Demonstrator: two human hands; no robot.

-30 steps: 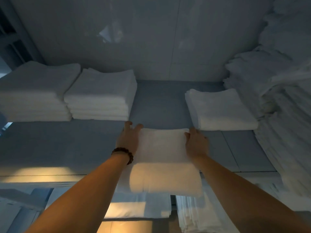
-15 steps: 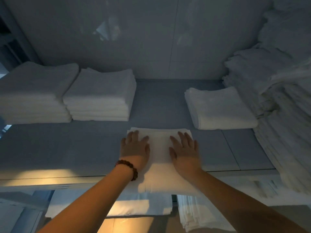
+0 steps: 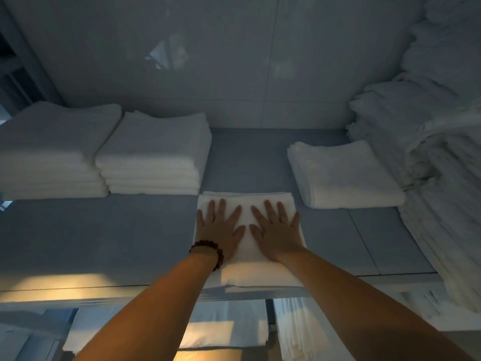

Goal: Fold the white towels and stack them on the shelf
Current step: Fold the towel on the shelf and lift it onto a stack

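pressing flat, fingers spread, the left hand (image 3: pixel 221 231) and right hand (image 3: pixel 277 234) lie side by side on the folded towel (image 3: pixel 246 274) at the shelf (image 3: pixel 104 235) near edge, between stacks.

Two bare forearms come into the picture from the near edge, and no sleeve covers either of them up to the edge of the frame. The left hand (image 3: pixel 220 229) wears no ring that I can see, and the right hand (image 3: pixel 277 231) also has none. On the left wrist there is a bracelet (image 3: pixel 208 250) made of round dark beads, brown in colour, in a single row that goes around the wrist. The right wrist has nothing on it. The nails are short, without visible polish in this dim light.
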